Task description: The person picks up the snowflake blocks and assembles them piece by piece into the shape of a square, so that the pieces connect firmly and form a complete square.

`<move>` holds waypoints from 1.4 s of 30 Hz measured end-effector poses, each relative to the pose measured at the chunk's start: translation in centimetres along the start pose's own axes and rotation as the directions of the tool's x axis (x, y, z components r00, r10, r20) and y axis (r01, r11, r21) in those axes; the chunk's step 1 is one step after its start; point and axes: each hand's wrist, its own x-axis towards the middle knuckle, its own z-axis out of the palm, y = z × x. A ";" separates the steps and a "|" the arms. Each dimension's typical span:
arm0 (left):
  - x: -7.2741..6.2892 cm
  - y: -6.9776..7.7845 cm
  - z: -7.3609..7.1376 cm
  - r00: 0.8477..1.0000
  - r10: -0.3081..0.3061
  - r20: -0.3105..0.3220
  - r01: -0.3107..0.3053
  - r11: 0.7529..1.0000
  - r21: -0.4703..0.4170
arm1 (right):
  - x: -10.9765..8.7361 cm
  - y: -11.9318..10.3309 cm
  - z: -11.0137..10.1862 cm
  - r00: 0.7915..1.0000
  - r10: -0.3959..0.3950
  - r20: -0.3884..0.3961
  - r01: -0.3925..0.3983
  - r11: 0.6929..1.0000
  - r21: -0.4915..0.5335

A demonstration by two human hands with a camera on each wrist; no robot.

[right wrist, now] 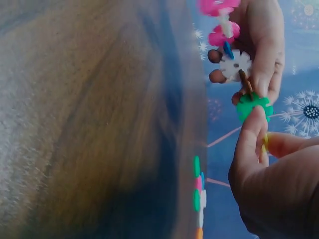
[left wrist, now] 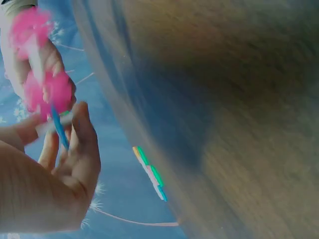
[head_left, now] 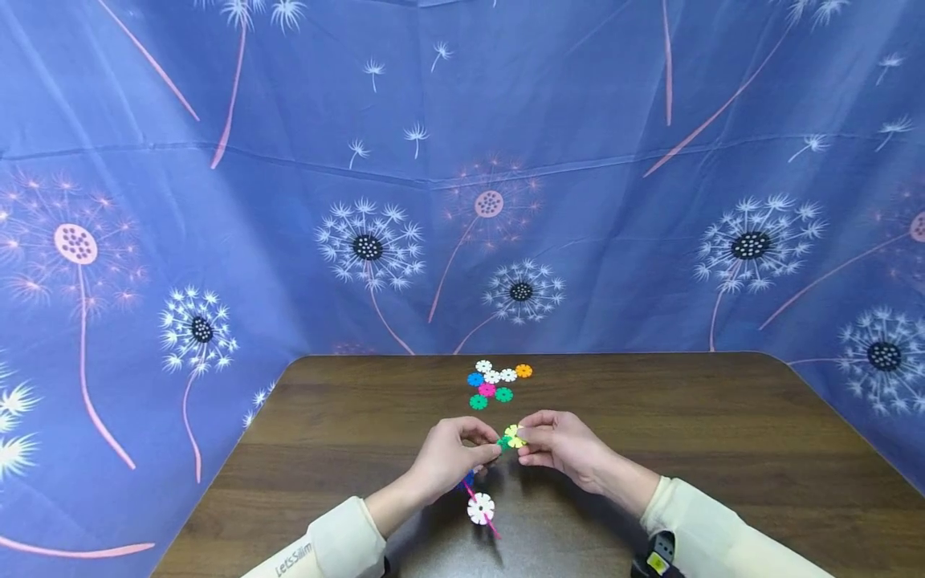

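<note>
Left hand (head_left: 450, 459) has thumb and fingers clamped on a chain of interlocked, notched plastic discs (right wrist: 228, 50), just beside its green flower-shaped plastic disc (head_left: 504, 444); right hand (head_left: 571, 451) has thumb and fingers pinched on the yellow flower-shaped plastic disc (head_left: 514, 436), touching the green one on its right. Chain hangs near side of left hand, above the brown wood-grain table (head_left: 650, 417), white notched plastic disc (head_left: 480, 508) at its near part; eight loose, multicoloured notched plastic discs (head_left: 487, 389) lie flat, grouped at table's far side.
</note>
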 end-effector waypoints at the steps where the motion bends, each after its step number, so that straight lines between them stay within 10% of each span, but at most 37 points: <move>1: 0.0 0.0 0.0 1.000 -0.009 0.013 0.009 1.000 -0.010 | 0.1 0.0 0.0 1.000 -0.006 -0.017 0.006 1.000 -0.015; 14: -0.1 0.1 0.5 0.988 -0.130 0.083 0.144 0.970 -0.194 | 0.5 -0.4 1.4 0.998 -0.025 0.064 0.032 0.994 -0.102; 19: -0.1 -0.2 0.3 0.988 -0.142 0.068 0.153 0.966 -0.209 | 1.5 -0.5 1.0 0.997 -0.057 0.050 0.070 0.952 -0.298; 22: -0.2 -0.5 0.1 0.987 -0.150 0.060 0.160 0.964 -0.211 | 3.1 -0.3 -0.3 0.989 -0.145 0.022 0.134 0.830 -0.541; 27: -0.5 -1.0 0.1 0.985 -0.160 0.063 0.170 0.960 -0.223 | 6.9 0.4 -3.4 0.943 -0.332 0.004 0.164 0.455 -0.875; 30: -0.6 -1.3 0.1 0.983 -0.171 0.068 0.182 0.957 -0.224 | 9.4 0.7 -4.8 0.933 -0.360 0.013 0.136 0.319 -0.938; 36: -0.8 -1.6 -0.1 0.983 -0.175 0.058 0.184 0.958 -0.221 | 13.0 0.2 -6.2 0.964 -0.266 -0.006 0.050 0.204 -0.978; 42: -0.7 -1.6 -0.3 0.983 -0.174 0.054 0.182 0.955 -0.232 | 14.6 -0.1 -7.0 0.974 -0.227 -0.004 0.036 0.169 -0.985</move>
